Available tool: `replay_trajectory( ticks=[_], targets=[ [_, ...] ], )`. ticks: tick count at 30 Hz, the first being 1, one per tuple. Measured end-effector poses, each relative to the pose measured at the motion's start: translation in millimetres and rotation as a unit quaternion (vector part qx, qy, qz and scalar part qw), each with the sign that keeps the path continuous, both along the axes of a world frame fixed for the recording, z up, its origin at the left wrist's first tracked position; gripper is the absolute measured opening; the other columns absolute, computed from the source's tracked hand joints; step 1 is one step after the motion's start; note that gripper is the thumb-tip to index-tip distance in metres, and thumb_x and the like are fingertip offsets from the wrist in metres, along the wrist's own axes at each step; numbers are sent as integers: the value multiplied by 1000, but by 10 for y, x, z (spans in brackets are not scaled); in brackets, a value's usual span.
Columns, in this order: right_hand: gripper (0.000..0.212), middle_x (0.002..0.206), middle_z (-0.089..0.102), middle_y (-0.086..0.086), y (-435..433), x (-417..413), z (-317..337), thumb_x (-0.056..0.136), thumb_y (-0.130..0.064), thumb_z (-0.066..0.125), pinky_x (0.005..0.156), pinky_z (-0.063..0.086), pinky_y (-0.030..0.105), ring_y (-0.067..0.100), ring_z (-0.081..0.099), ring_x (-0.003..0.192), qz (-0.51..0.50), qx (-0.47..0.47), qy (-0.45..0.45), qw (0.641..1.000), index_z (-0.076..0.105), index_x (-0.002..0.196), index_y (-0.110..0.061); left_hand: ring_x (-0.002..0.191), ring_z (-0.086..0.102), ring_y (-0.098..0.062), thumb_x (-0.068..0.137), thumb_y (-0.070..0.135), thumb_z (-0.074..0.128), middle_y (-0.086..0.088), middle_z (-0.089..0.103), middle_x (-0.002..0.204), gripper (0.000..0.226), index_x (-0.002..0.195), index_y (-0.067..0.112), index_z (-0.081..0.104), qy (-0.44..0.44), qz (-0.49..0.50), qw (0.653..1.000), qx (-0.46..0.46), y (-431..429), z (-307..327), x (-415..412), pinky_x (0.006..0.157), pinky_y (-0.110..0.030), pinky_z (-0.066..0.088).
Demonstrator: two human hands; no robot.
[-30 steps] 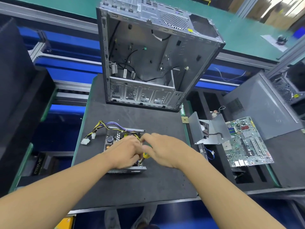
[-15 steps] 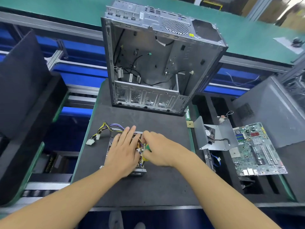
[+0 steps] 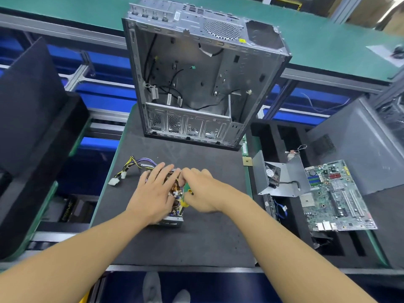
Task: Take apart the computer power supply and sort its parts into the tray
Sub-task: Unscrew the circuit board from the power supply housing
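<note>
The opened power supply (image 3: 175,206) lies on the dark mat (image 3: 196,241), its circuit board and copper coil showing between my hands. My left hand (image 3: 153,193) lies flat on top of it with straight, spread fingers. My right hand (image 3: 203,191) is beside it on the right, fingers curled round a yellow and green screwdriver (image 3: 186,196) whose tip points into the unit. A bundle of yellow, black and purple cables (image 3: 135,166) with white plugs trails from the unit's far left. The black foam tray (image 3: 328,243) sits to the right.
An empty computer case (image 3: 196,84) stands upright at the mat's far end. On the tray lie a grey metal cover with a fan (image 3: 277,176) and a green motherboard (image 3: 336,197). A grey side panel (image 3: 358,147) leans at the right. Black foam (image 3: 28,119) fills the left.
My left hand has gone from curled on the unit to flat with fingers spread. My right hand stays at the unit's right side with the screwdriver. The view has shifted slightly.
</note>
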State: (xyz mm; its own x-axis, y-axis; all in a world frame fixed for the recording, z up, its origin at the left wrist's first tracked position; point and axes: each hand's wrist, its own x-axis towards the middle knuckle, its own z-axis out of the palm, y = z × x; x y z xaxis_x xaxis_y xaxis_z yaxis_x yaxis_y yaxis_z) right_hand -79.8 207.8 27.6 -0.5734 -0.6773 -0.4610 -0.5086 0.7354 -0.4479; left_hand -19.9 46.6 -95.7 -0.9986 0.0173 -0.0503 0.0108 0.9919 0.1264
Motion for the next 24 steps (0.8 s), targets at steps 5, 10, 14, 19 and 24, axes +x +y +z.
replay_trajectory(
  ticks=[5, 10, 14, 19, 24],
  targets=[
    [20, 113, 49, 2, 23, -6, -15, 103, -43, 33, 80, 39, 41, 28, 49, 105, 7, 27, 50, 998, 38, 105, -23, 151, 9, -17, 94, 35, 39, 8, 23, 162, 62, 154, 29, 28, -1, 17, 1000, 19, -5, -42, -31, 117, -44, 15],
    [30, 113, 59, 8, -13, -16, -77, 107, -35, 29, 75, 40, 40, 32, 57, 100, 44, 8, 138, 989, 44, 119, -12, 149, 15, -16, 88, 32, 40, 10, 28, 159, 63, 151, 31, 32, 7, 24, 1000, 19, -27, -50, -47, 116, -45, 20],
    [16, 116, 52, 10, -49, -6, -58, 103, -25, 40, 79, 37, 39, 31, 49, 104, 30, -29, 43, 998, 42, 113, -14, 148, 15, -14, 90, 30, 45, 13, 28, 158, 58, 146, 35, 35, 11, 26, 999, 20, -9, -46, -45, 115, -43, 21],
    [17, 108, 46, 1, -54, -34, -21, 92, -17, 48, 79, 37, 38, 25, 37, 106, 25, -22, 4, 999, 42, 109, -17, 146, 22, -15, 86, 26, 46, 11, 36, 155, 49, 134, 34, 49, 35, 24, 998, 41, -16, -38, -46, 112, -43, 23],
    [23, 113, 50, 7, -38, -6, -32, 93, -24, 45, 92, 38, 42, 30, 41, 108, 35, 9, 62, 997, 47, 115, -16, 146, 20, -12, 85, 27, 42, 14, 35, 156, 45, 127, 37, 52, 38, 30, 998, 47, -26, -44, -51, 112, -42, 21]
  ],
)
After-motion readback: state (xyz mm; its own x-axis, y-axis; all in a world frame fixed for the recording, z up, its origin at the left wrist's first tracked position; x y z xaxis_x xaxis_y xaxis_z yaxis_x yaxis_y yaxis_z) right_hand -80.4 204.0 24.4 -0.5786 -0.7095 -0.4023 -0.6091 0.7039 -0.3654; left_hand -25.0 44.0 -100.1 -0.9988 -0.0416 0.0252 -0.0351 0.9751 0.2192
